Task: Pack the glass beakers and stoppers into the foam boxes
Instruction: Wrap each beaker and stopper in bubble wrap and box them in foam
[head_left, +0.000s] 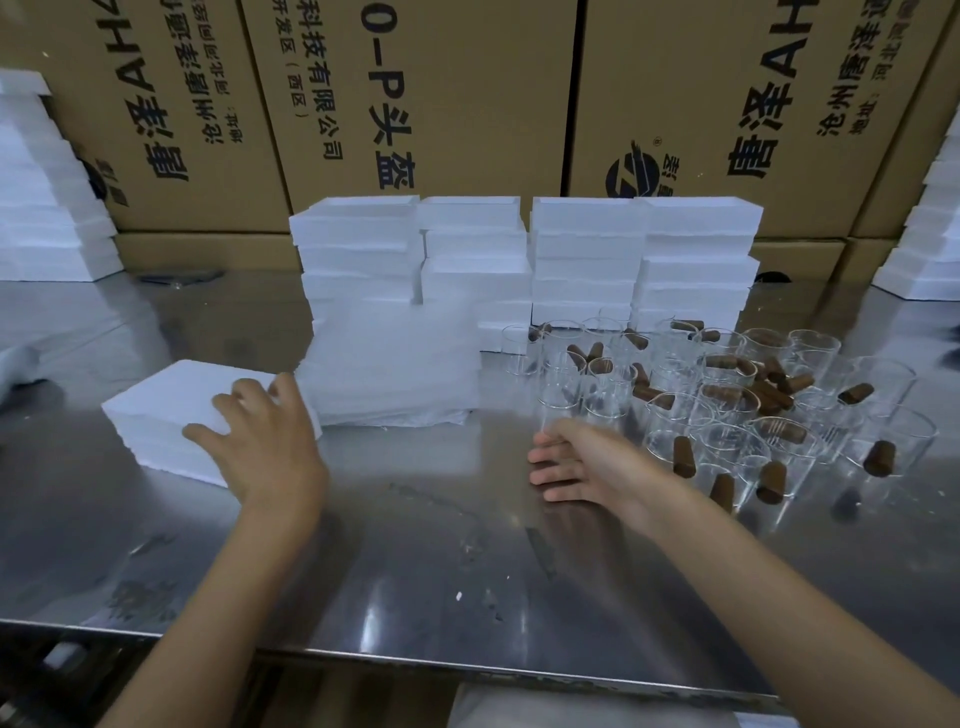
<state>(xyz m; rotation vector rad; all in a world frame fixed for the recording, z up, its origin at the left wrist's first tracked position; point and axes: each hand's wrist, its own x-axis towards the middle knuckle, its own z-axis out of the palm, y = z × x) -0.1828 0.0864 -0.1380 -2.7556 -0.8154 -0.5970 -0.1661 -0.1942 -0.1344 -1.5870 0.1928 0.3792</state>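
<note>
A closed white foam box (171, 415) lies on the steel table (415, 561) at the left. My left hand (265, 441) rests on its right end, fingers spread over the top. Right of centre stand several clear glass beakers (727, 410), with brown stoppers (774, 400) lying in and among them. My right hand (582, 462) grips the nearest beaker (558, 410) low down at the group's front left corner. Stacks of empty foam boxes (524, 260) stand behind, with a pile of thin foam sheets (395, 364) in front of them.
Large cardboard cartons (415, 104) wall off the back of the table. More foam boxes are stacked at the far left (47, 208) and far right (930, 228). The table's front edge (389, 660) runs just below my forearms.
</note>
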